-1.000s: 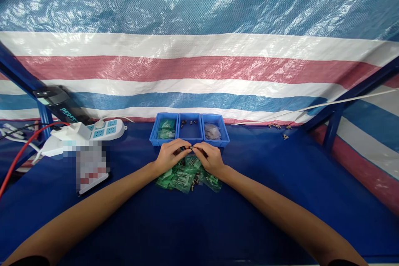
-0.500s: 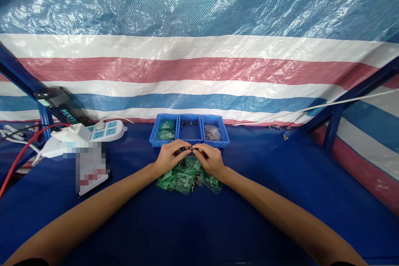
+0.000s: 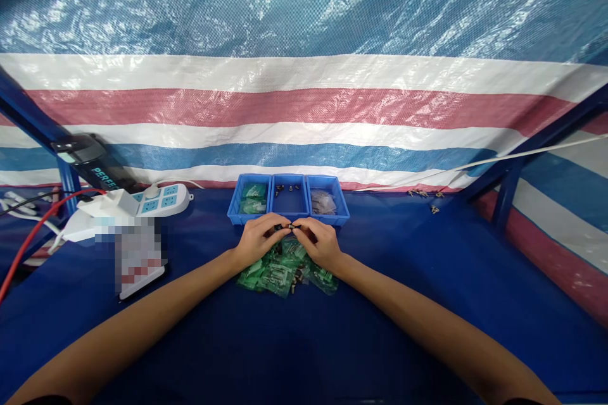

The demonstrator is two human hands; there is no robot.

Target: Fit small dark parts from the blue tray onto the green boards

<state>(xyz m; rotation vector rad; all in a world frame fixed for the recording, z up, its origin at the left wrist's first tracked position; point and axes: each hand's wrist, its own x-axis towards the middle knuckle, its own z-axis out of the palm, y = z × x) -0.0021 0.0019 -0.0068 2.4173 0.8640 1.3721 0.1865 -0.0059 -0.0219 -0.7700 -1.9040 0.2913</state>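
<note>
My left hand and my right hand meet fingertip to fingertip, both pinching a small dark part between them. It is too small to make out in detail. Below and partly under the hands lies a pile of green plastic packets, with small metal pieces among them. Just beyond the fingers stand three blue bins: the left bin holds green packets, the middle bin a few small dark pieces, and the right bin clear packets.
At the left are a white power strip with plugs and cables, a dark bottle and a partly pixelated flat object. Several small brass-coloured pieces lie at the back right of the blue table. A striped sheet hangs behind.
The fingertips have shifted slightly around the small part, and more of it shows between them. Everything else looks the same.
</note>
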